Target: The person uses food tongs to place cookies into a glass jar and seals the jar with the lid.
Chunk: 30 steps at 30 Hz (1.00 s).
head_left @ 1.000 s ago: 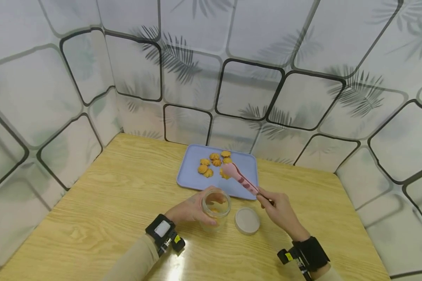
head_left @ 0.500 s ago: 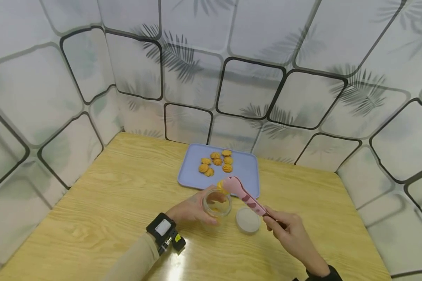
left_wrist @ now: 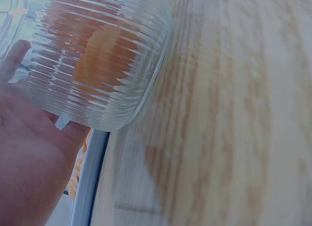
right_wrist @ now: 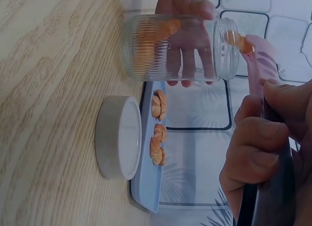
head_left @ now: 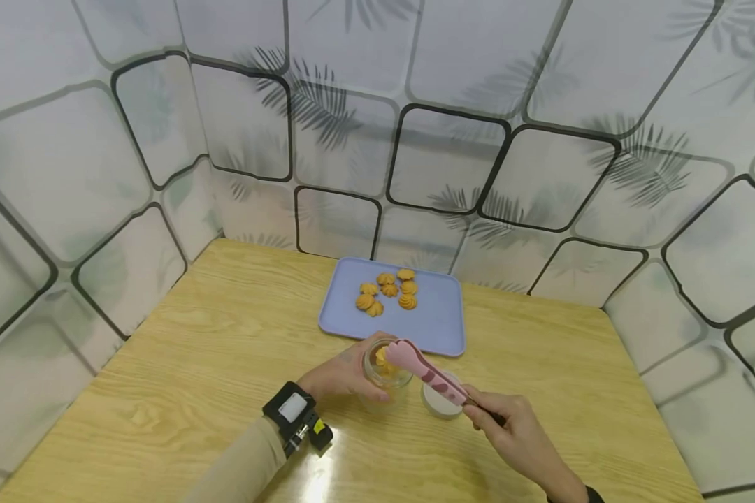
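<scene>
My left hand (head_left: 342,375) grips a ribbed glass jar (head_left: 386,385), standing upright and uncapped on the table, with fingers and thumb round its side. Cookies (right_wrist: 151,38) lie at the bottom of the jar, seen through the glass in the right wrist view. My right hand (head_left: 509,427) holds pink tongs (head_left: 434,377) by their dark handle. Between the tips of the tongs is a piped butter cookie (right_wrist: 239,41), right inside the jar's mouth. A pale round lid (right_wrist: 118,138) lies on the table beside the jar, partly covered by the tongs in the head view.
Behind the jar, a blue tray (head_left: 437,325) carries several golden cookies (head_left: 407,301), mostly grouped on its left and middle. The wooden table (head_left: 226,328) ends at patterned fabric walls (head_left: 340,223) at the back and sides.
The tongs have picked up a cookie from the tray's right group and carried it down and toward me, into the jar's mouth. My left hand and the jar have stayed in place.
</scene>
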Each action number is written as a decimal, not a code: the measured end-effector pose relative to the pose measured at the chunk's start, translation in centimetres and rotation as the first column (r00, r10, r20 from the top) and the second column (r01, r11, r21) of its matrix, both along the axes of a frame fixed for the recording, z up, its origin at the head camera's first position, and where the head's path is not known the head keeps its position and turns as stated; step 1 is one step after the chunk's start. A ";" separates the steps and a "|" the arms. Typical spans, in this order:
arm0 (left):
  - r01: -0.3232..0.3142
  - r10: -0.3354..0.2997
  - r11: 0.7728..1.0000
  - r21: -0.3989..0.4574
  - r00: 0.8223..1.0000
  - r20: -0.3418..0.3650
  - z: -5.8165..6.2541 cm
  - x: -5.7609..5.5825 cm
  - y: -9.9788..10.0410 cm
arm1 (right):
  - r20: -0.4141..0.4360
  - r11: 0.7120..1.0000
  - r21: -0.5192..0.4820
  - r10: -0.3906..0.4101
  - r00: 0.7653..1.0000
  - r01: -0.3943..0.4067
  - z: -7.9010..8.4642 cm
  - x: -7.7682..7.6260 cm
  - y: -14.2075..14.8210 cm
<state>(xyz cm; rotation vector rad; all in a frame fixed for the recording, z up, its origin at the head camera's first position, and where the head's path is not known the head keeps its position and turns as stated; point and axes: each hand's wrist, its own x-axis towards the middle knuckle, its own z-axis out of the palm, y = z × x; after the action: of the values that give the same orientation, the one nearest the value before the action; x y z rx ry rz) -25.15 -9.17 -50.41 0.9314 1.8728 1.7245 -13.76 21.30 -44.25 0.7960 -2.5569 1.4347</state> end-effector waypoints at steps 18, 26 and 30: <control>0.037 -0.037 0.998 0.051 0.999 0.004 0.0 0.1 0.1 | -0.042 0.999 0.031 0.014 0.999 -0.013 -0.5 0.2 0.3; 0.041 -0.044 0.996 0.085 0.998 0.033 -0.1 0.1 0.0 | -0.048 0.999 0.028 0.021 0.999 -0.020 -0.7 0.1 0.2; 0.053 -0.056 0.995 0.083 0.998 0.032 -0.1 0.0 0.1 | -0.055 1.000 0.026 0.017 0.998 -0.016 -0.6 0.0 0.3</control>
<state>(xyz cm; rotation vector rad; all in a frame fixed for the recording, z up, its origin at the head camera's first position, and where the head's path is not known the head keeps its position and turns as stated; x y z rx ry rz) -25.12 -9.07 -50.55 0.9689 1.7507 1.7849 -13.72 21.64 -44.87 0.8499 -2.5387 1.3671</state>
